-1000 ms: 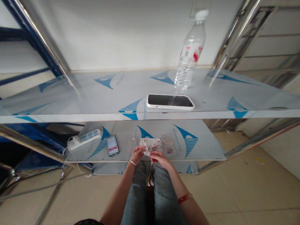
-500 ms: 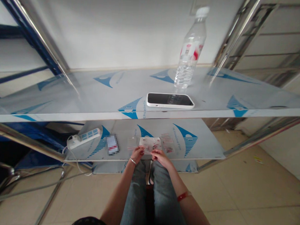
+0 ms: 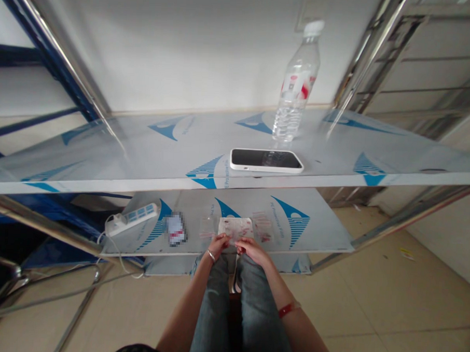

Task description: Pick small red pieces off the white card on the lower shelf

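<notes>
My left hand (image 3: 219, 244) and my right hand (image 3: 251, 248) meet closely at the front edge of the lower shelf (image 3: 322, 221), above my knees. Both are closed in a pinch; whatever lies between the fingertips is too small to make out. Just beyond them lies a white tray (image 3: 236, 226) with small red pieces scattered on it. A clear plastic packet (image 3: 207, 226) with pinkish strips is left of the tray. On its right is another clear packet (image 3: 263, 226) with red strips and bits.
A white power strip (image 3: 134, 217) with a cable and a blurred-out white packet (image 3: 175, 229) lie on the lower shelf's left. Above, the upper shelf (image 3: 142, 156) juts over, carrying a phone (image 3: 267, 160) and an upright clear bottle (image 3: 297, 85). Metal posts frame both sides.
My hands have drawn slightly back toward me, and the fingertips are closer together. More of the tray shows. The whole view has shifted a little.
</notes>
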`<state>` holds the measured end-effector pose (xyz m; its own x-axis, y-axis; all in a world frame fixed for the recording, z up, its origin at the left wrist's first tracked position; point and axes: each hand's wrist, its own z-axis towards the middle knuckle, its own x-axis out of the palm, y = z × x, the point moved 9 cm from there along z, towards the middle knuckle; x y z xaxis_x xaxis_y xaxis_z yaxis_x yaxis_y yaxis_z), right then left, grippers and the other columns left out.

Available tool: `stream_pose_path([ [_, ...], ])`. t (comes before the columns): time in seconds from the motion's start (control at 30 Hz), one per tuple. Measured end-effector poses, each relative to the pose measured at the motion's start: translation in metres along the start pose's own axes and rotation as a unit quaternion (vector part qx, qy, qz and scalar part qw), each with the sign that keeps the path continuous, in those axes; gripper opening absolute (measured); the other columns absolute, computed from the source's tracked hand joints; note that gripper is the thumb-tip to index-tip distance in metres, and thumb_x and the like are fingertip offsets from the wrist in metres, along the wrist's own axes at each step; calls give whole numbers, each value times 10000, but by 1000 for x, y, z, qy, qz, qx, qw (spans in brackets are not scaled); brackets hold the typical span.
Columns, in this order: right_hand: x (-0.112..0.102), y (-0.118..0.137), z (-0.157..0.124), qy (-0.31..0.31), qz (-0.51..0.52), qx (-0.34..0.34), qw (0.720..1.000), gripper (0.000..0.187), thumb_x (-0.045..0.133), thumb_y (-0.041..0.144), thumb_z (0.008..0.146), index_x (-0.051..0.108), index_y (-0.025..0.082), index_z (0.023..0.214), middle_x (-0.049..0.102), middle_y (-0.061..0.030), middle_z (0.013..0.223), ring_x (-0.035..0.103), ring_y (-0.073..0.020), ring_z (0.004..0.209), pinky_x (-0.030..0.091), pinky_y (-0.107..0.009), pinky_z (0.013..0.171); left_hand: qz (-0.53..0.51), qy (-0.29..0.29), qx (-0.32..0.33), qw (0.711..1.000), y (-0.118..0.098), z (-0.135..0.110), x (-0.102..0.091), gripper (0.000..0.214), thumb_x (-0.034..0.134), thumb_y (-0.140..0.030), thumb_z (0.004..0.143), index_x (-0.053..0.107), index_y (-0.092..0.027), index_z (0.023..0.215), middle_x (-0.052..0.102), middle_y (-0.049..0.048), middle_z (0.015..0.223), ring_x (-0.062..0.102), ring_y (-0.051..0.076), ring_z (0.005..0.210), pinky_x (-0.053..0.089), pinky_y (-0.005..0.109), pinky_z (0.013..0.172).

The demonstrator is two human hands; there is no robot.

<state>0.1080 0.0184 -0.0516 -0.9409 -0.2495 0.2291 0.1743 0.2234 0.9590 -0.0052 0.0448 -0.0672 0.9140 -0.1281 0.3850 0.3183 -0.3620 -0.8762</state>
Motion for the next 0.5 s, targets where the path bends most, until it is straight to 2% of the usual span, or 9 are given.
stream_pose_path([
  [0.27,-3,2,-1,-19,25,0,1000,273,708,394,678,565,194,561,522,31,528,467,-114,540,364,-261,547,47,18,10,999,-3,-2,5,467,829,-459,477,462,-176,419,424,-49,412,385,74,465,285,241,523],
  [0.5,-4,1,-1,-22,20,-10,1000,284,711,420,662,568,194,565,522,26,532,463,-120,539,365,-276,560,58,24,30,998,-9,-5,8,487,829,-474,508,457,-174,415,416,-47,416,343,66,460,268,246,514],
])
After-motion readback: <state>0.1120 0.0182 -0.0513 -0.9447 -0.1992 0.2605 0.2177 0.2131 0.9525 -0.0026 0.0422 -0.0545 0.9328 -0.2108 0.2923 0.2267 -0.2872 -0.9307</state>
